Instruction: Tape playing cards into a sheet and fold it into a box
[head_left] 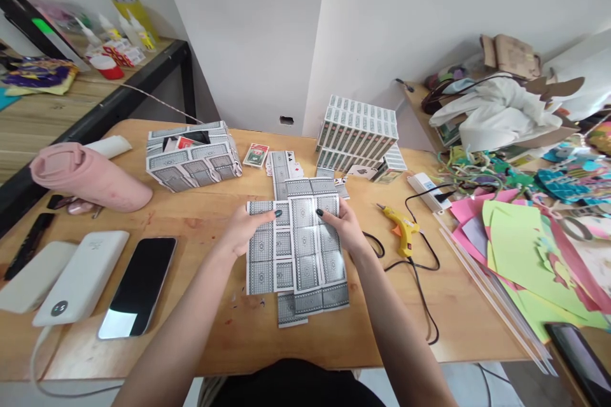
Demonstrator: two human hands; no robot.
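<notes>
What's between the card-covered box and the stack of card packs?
The head view shows one card pack, a card strip and some face-up cards.

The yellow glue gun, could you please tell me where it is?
In the head view, the glue gun lies right of centre on the wooden table, between the right hand and the coloured paper sheets.

Left hand (241, 229) and right hand (347, 226): ours, bare. Left thumbnail (277, 213) and right thumbnail (319, 212) painted, we note: dark polish, blue-green leaning to black, smooth, neat oval shape. Other nails too hidden for us to read. Left forearm (186, 318) and right forearm (401, 318) bare along whole visible length, slim, narrowing toward wrists. At bottom edge we see black garment (286, 388): plain, matte, rounded outline, finer detail lost in darkness.
</notes>
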